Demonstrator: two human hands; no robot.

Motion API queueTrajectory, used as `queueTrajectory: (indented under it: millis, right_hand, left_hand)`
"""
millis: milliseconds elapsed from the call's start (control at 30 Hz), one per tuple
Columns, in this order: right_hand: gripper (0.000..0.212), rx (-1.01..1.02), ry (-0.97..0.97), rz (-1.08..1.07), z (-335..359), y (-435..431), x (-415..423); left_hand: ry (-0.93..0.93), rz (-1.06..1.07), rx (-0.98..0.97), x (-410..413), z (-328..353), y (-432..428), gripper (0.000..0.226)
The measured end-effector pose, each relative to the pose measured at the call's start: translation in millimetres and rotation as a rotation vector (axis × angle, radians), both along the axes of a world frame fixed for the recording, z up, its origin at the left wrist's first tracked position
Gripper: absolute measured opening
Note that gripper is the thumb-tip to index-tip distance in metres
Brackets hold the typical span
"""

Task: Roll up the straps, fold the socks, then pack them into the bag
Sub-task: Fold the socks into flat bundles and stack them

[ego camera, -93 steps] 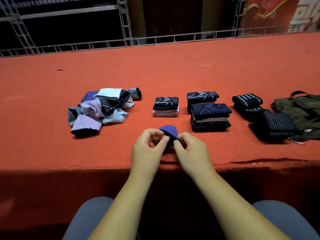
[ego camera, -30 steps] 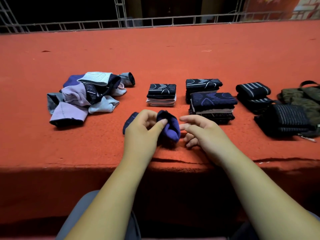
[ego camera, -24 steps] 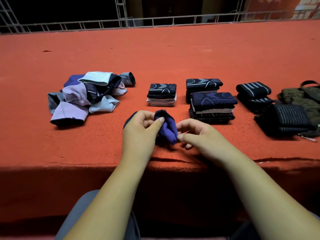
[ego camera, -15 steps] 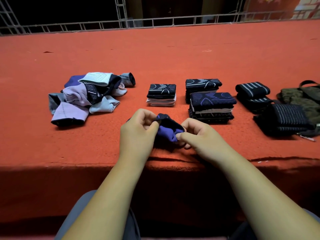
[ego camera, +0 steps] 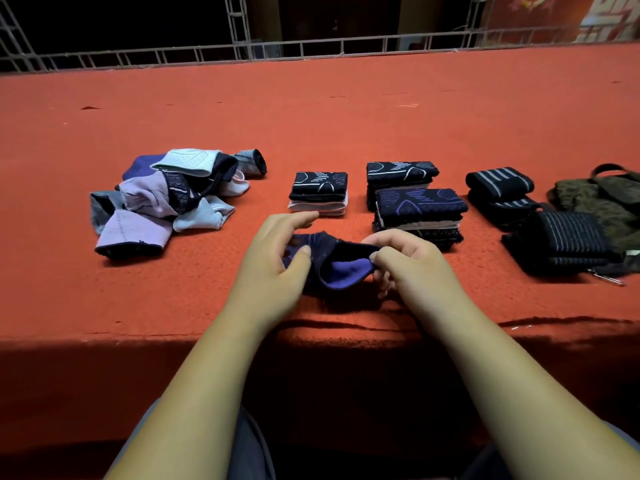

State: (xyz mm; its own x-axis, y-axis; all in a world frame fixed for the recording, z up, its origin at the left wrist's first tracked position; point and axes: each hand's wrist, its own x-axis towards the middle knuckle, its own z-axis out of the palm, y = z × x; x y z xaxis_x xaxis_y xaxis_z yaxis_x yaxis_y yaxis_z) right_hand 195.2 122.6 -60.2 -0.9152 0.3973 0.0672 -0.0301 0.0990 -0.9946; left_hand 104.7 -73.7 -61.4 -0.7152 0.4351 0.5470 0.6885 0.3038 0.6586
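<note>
A dark navy sock with a purple inside (ego camera: 337,268) lies near the front edge of the red surface, held between both hands. My left hand (ego camera: 273,261) pinches its left part with thumb and fingers. My right hand (ego camera: 412,265) pinches its right edge and stretches the opening. A loose pile of unfolded socks (ego camera: 166,199) lies at the left. Folded sock stacks (ego camera: 318,192) (ego camera: 417,206) sit behind my hands. Rolled black striped straps (ego camera: 498,188) (ego camera: 561,244) lie at the right, beside the olive bag (ego camera: 609,202).
The red carpeted surface (ego camera: 346,116) stretches far back to a metal truss railing (ego camera: 311,46). Its front edge (ego camera: 173,337) drops off just before my lap. A small metal clip (ego camera: 606,278) lies by the nearest strap roll.
The sock was bunched between my hands; now my right hand has taken its edge and pulled it rightward, spreading the opening so the purple inside shows.
</note>
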Motion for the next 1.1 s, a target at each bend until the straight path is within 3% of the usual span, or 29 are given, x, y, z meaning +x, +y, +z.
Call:
queueTrajectory:
  millis: [167, 233, 300, 367, 533, 633, 733, 767, 833, 900, 1033, 1100]
  right_hand:
    - [0.033, -0.171, -0.013, 0.092, 10.8, -5.9, 7.0]
    - [0.034, -0.216, 0.018, 0.116, 13.7, -6.3, 7.7]
    - [0.034, -0.220, 0.040, 0.111, 13.2, -4.3, 7.0]
    - [0.032, -0.183, 0.041, 0.087, 13.2, -1.5, 7.2]
    - [0.019, 0.208, 0.020, 0.036, 12.3, 4.8, 9.6]
    - [0.029, 0.234, -0.034, -0.003, 8.7, 8.4, 9.3]
    - [0.017, 0.217, -0.023, -0.047, 10.1, 15.7, 10.9]
    - [0.011, 0.146, -0.014, -0.036, 11.6, 14.6, 10.5]
    - [0.035, -0.053, 0.032, 0.010, 12.0, 13.2, 10.0]
    - [0.056, -0.083, 0.057, 0.048, 13.1, 11.9, 12.7]
    - [0.035, 0.092, 0.203, 0.115, 18.7, 1.0, 22.6]
    - [0.038, 0.059, 0.294, 0.108, 20.7, -0.8, 23.8]
  left_hand:
    - [-0.113, -0.220, -0.152, -4.9, 11.4, 1.7, 0.067]
    - [-0.119, -0.264, -0.168, -6.2, 14.2, 3.3, 0.065]
    - [-0.084, -0.261, -0.171, -7.7, 16.3, 5.2, 0.049]
    - [-0.054, -0.238, -0.131, -7.9, 18.2, 8.5, 0.030]
    - [-0.057, -0.164, 0.058, -3.7, 21.6, 19.7, 0.023]
    - [0.070, -0.094, 0.050, -3.5, 23.7, 22.3, 0.024]
    - [0.141, -0.002, 0.044, -3.1, 25.8, 24.1, 0.025]
    - [0.130, 0.025, 0.061, -2.4, 27.3, 25.0, 0.024]
    - [0.080, 0.067, 0.112, -0.8, 31.2, 26.3, 0.024]
    - [-0.009, 0.072, 0.184, 1.5, 36.7, 27.4, 0.024]
    - [-0.178, 0.055, 0.279, 13.0, 54.8, 28.5, 0.018]
    - [-0.180, 0.100, 0.284, 17.6, 65.5, 25.0, 0.015]
